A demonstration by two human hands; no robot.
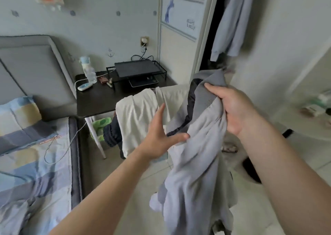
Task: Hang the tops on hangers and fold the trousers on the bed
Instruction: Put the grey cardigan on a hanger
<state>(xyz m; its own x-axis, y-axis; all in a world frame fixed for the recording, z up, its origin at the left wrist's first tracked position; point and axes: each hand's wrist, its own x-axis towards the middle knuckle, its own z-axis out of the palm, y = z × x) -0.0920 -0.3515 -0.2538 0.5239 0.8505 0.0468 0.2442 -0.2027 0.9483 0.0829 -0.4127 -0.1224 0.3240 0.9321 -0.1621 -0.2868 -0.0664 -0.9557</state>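
The open wardrobe [211, 37] at the upper right holds one pale blue garment [231, 23], hanging in the dark gap of its doorway. On the dark table [95, 102] stands one black wire rack [136, 68] with a flat dark slab on top and a flat device [143, 81] tucked under it. A green bin [100, 127] sits under the table; what is in it cannot be made out.

Both arms reach forward from the bottom edge. The right hand [232, 109] is raised at mid-height, its fingers curled tightly round the bunched top of one grey garment [197, 163], which hangs down from that grip towards the tiled floor, clear of the bed [35, 163]. A darker layer shows at the fold near the grip; whether it is lining or a separate piece cannot be told. The left hand [161, 134] is spread wide, fingers straight and pointing up. Its thumb touches the grey cloth just below the right hand, and it grips nothing.

Behind the hands, one white garment [139, 112] is draped over a hidden support just in front of the table, with one dark garment [112, 134] hanging beneath it. One clear bottle [88, 69] stands at the table's left end. The bed lies at the left with one patterned pillow [18, 116].
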